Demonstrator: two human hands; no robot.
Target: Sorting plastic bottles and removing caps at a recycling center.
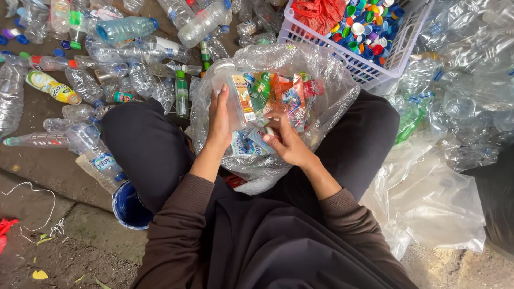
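Head view: two hands work on a clear bottle over a bag in the lap.

Head view shows the left hand (pixel 219 119) wrapped tight around a clear plastic bottle (pixel 231 91), which stands up above the palm with its cap at the top. The right hand (pixel 286 140) pinches the bottle's orange label (pixel 246 98) low down, fingers closed on its edge. Both are over a clear plastic bag (pixel 332 107) full of bright labels. A white basket (pixel 369 72) of caps sits just behind.

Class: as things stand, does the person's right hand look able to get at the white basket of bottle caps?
Probably yes: the right hand picks at the label while the white basket stands open-topped just beyond the clear bag, nothing covering it.
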